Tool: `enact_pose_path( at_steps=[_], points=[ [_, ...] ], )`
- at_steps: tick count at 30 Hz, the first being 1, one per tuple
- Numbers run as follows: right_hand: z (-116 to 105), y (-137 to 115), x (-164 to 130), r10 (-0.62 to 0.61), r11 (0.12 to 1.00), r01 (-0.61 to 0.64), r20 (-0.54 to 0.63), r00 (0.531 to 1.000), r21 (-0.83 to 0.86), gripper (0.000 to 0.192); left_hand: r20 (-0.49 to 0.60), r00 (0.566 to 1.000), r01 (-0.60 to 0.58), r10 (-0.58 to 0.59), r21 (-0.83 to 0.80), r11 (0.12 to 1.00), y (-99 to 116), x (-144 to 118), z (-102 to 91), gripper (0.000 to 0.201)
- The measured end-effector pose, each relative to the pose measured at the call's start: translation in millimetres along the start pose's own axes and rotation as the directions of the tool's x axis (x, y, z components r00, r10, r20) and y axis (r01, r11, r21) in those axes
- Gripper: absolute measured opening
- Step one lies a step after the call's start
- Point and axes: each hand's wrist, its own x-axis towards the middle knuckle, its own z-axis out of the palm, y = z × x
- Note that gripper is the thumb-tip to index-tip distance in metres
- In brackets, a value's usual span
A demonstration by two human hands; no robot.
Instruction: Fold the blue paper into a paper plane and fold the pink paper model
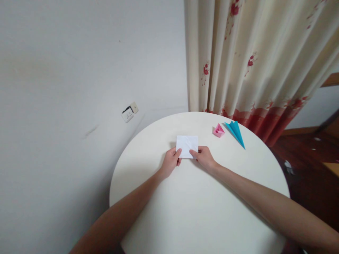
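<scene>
A small white sheet of paper (186,144), folded into a rectangle, lies on the round white table (196,211). My left hand (171,163) pinches its near left corner between thumb and fingers. My right hand (204,157) pinches the near right corner the same way. Both forearms stretch across the tabletop from the near edge.
A pink folded paper shape (218,131) and a blue paper plane (235,132) lie at the table's far right. Behind them hangs a cream curtain (251,60) with red flowers. A wall socket (129,113) sits low on the white wall at left. Dark wooden floor (304,165) lies to the right.
</scene>
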Motion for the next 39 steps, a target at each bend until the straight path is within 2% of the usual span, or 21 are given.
enact_pose_path(
  at_steps=[6, 17, 39],
  points=[
    [0.3, 0.2, -0.8, -0.008, 1.000, 0.008, -0.007, 1.000, 0.000, 0.038, 0.004, 1.000, -0.011, 0.011, -0.035, 0.999, 1.7, -1.3, 0.0, 0.045],
    [-1.3, 4.1, -0.8, 0.010, 0.999, -0.010, -0.005, 1.000, 0.050, 0.040, -0.001, 0.999, 0.043, -0.043, -0.037, 0.998, -4.9, 0.8, -2.7, 0.050],
    [-7.4, -1.8, -4.9, 0.044, 0.999, -0.043, 0.084, 0.995, -0.011, 0.039, -0.028, 0.998, 0.049, -0.049, 0.021, 0.999, 2.2, -2.1, -4.3, 0.049]
  ],
)
